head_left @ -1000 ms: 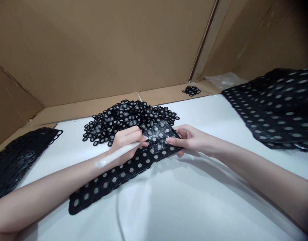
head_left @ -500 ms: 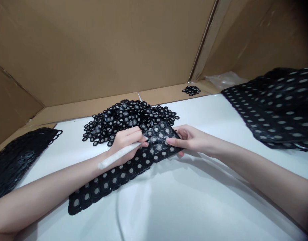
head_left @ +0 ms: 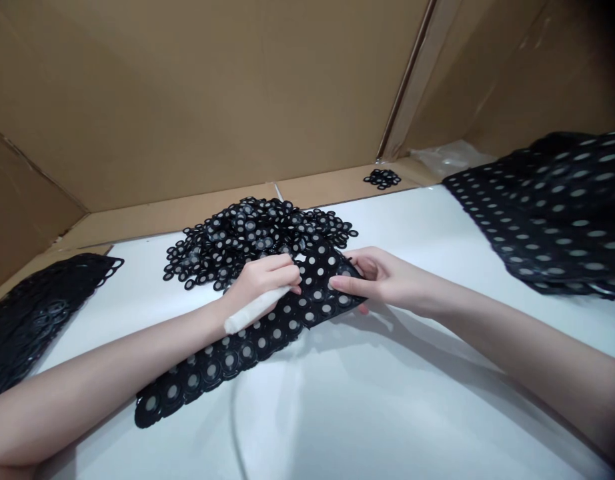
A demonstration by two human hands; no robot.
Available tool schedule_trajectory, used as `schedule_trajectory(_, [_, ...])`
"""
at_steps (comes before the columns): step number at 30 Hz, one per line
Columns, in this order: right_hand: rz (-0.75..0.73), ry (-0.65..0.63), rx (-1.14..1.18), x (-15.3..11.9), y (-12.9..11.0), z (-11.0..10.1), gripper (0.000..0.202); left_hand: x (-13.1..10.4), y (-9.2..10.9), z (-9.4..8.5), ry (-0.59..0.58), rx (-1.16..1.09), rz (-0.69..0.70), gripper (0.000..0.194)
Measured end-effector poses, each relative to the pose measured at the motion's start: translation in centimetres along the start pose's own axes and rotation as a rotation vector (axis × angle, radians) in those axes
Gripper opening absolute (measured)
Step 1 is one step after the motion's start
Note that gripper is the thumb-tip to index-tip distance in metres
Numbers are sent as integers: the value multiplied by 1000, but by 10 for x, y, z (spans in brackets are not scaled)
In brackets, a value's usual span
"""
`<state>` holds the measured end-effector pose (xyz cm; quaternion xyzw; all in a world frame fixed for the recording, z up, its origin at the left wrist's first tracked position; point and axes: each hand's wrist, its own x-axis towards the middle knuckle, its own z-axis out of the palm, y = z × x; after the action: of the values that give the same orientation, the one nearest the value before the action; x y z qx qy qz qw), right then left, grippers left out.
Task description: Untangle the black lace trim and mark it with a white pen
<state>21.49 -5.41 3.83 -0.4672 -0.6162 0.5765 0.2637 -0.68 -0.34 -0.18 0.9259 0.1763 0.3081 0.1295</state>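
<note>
My left hand (head_left: 265, 283) is closed around a slim white-handled tool (head_left: 255, 312). The tool's working tip is hidden behind the fingers. Under that hand lies a long black sheet of joined rings (head_left: 212, 370) with pale round centres, slanting from lower left to upper right. My right hand (head_left: 370, 277) grips the sheet's right end, thumb on top and fingers underneath, lifting that end a little off the table. Just behind both hands, a heap of loose black rings (head_left: 247, 230) with the same pale centres touches or nearly touches the sheet's far edge.
A pile of black perforated sheets (head_left: 52, 313) lies at the left. More black dotted sheets (head_left: 552, 220) are stacked at the right. A small cluster of rings (head_left: 382, 179) and a clear plastic bag (head_left: 452, 157) rest by the cardboard wall (head_left: 212, 100) behind the white table (head_left: 387, 400).
My left hand has shifted slightly right and down along the sheet, and the tool's back end has swung right. My right hand stays nearly still on the sheet's end.
</note>
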Motion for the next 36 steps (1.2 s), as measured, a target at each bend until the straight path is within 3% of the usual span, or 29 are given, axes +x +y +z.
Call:
schedule_trajectory(3, [-5,18,4,-1,-2,2,41,2,1,-1,-17,-34,-13,28])
schedule_trajectory(6, [-24,27,-34,1,4,1,40,2,-3,-3,47,-90,-45,25])
schedule_trajectory(9, [-10,49,-89,7,16,-5,42,2,-8,-7,124,-205,-165,22])
schedule_trajectory(13, [14,163,-146,14,28,-18,45,1,-10,-11,96,-374,-304,17])
schedule_trajectory(17, [29,150,-186,15,32,-31,46,1,-8,-9,82,-314,-234,19])
schedule_trajectory(22, [-83,155,-271,19,29,-33,44,1,-4,-4,88,-161,-65,22])
schedule_trajectory(27, [-143,415,-464,36,32,-24,43,1,-2,-4,78,-99,-74,19])
schedule_trajectory(29, [-149,467,-401,40,37,-21,38,1,-2,-5,77,-83,-95,17])
schedule_trajectory(36, [-88,410,-19,37,39,-18,31,0,-1,-6,60,-80,-92,16])
